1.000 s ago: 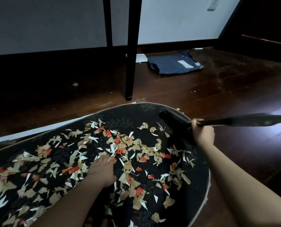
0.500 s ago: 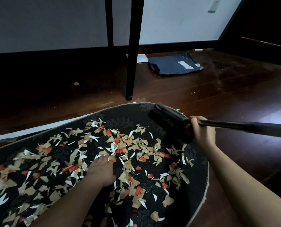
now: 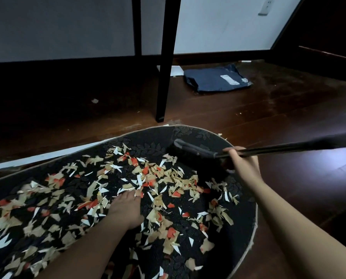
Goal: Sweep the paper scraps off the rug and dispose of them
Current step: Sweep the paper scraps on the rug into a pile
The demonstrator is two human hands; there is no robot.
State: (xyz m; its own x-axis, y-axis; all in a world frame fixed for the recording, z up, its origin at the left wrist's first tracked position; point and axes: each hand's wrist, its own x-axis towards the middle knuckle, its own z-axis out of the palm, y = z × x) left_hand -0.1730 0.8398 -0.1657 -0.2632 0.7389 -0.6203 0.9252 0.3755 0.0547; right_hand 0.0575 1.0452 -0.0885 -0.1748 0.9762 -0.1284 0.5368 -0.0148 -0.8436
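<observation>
On the dark rug (image 3: 188,135), the right hand (image 3: 242,168) grips the broom (image 3: 198,156) mid-sweep while the flat left hand (image 3: 125,208) pins the rug among the paper scraps (image 3: 168,178), which next need drawing together.

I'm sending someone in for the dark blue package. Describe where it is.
Start at the black table leg standing on the wooden floor beyond the rug. Just right of it, near the wall, lies the dark blue package, flat, the only item bearing a white label.
</observation>
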